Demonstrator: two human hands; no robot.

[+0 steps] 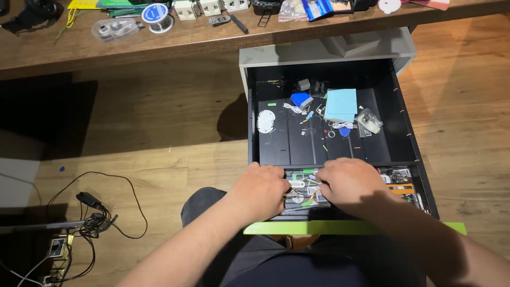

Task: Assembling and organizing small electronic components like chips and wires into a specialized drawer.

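Both hands — left hand (261, 190) and right hand (348, 186) — curl loosely into small loose parts (301, 187) in the open drawer's (402, 125) front compartment; light, rigid bits, probably best pinched singly — exact grip hidden.

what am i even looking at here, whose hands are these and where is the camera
There is one picture, taken by a camera worn on a person's head and looking down, so the arms coming in from the bottom are that person's own. No machine is involved, only bare hands.

The person sits in front of an open black drawer with a green front edge. The left hand and right hand both dig into a heap of small parts in the front compartment; whether either holds a piece is hidden.

Further back in the drawer lie a pale blue square pad, a white round disc and small bits. Above runs a wooden desk with a solder spool. Cables lie on the wooden floor on the left.
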